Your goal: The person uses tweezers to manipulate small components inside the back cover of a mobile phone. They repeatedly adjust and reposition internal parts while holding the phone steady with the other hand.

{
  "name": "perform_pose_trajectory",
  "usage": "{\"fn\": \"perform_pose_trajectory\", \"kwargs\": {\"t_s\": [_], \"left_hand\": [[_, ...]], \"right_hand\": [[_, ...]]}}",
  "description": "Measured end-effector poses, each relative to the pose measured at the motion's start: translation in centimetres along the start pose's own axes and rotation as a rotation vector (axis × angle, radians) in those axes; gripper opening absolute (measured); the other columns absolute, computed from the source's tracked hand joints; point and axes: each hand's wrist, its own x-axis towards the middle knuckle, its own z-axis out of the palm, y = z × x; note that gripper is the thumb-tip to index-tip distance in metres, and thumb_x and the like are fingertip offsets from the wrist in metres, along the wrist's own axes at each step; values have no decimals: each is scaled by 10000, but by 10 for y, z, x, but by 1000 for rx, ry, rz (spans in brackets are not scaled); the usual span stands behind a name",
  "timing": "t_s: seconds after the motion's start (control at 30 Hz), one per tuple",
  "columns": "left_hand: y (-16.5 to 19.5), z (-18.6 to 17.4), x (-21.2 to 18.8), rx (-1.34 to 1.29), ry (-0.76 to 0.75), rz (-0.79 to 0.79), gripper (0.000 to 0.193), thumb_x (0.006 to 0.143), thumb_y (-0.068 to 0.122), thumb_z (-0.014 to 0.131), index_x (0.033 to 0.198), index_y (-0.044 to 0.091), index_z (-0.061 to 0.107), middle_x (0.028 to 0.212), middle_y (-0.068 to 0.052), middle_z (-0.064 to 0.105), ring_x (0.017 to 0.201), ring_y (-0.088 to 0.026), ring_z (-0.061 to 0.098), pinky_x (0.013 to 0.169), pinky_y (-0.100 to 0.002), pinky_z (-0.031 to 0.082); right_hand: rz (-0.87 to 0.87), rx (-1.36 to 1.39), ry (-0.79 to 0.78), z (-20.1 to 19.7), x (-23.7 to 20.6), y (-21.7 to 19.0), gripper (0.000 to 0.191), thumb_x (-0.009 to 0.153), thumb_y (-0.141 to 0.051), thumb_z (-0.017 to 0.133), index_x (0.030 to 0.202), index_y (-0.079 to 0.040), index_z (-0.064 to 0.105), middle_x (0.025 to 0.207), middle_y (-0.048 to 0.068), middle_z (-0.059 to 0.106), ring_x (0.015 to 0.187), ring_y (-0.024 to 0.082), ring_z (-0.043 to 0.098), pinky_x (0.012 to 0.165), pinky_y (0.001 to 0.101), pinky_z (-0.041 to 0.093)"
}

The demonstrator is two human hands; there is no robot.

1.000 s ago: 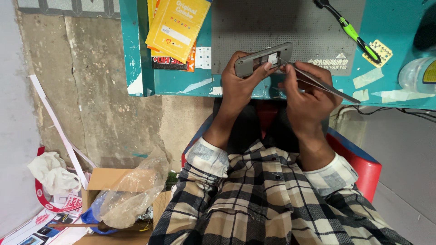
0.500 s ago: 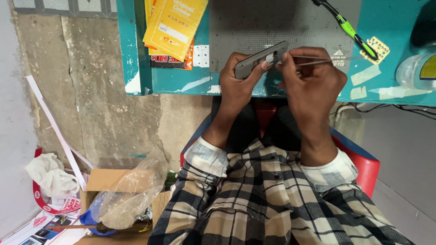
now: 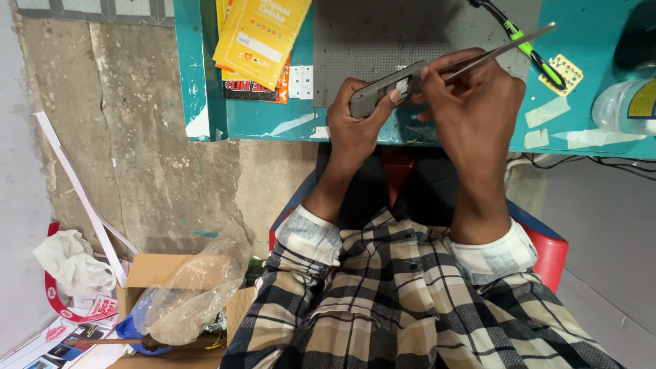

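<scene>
Left hand (image 3: 355, 126) gripping grey phone (image 3: 389, 87) edgewise, right hand (image 3: 471, 102) pinching metal tweezers (image 3: 499, 49) at it

The left hand (image 3: 355, 126) holds a grey phone (image 3: 389, 87) by its lower end, above the near edge of the teal desk (image 3: 588, 41). The right hand (image 3: 471, 102) pinches thin metal tweezers (image 3: 499, 49), and their tip meets the phone near its middle. On the desk lie a grey mat (image 3: 383, 34), yellow packets (image 3: 260, 34) at the left, and a green and black tool (image 3: 526, 48) just beside the tweezers' far end. A clear bottle (image 3: 625, 106) stands at the right edge. Below, on the floor, a cardboard box (image 3: 154, 270) carries a crumpled plastic bag (image 3: 195, 290), with a white cloth (image 3: 68, 263) near it.
</scene>
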Motion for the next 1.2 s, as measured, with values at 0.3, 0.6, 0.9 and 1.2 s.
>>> {"fn": "perform_pose_trajectory", "kwargs": {"t_s": [0.3,0.6,0.9,1.2], "left_hand": [[6,3,0,-71,74,-48,257,926,167,827,955,50,600,842,5,688,754,-31,624,667,-192,520],[4,1,4,-152,88,-59,266,923,145,840,959,48,595,861,0,692,774,-45,626,690,-203,525],[3,-4,3,-128,4,-49,275,911,152,843,985,52,598,890,-31,712,810,-76,680,742,-220,577],[11,-7,5,-213,-114,-105,252,924,121,822,1016,27,608,951,-75,746,880,-98,709,784,-250,600]], "right_hand": [[-162,94,95,16,-23,13,90,1070,17,755,1111,79,706,982,160,777,897,199,803,743,271,681],[-349,227,192,27,-45,48,156,1081,56,742,1208,65,652,1118,209,753,985,230,789,866,290,676],[-489,244,363,15,-39,68,201,1089,-120,668,1137,73,690,1119,199,745,1011,268,759,836,324,639],[-298,227,100,1,-29,65,172,1121,-126,635,1134,34,698,1189,83,600,947,153,646,855,256,536]]}}
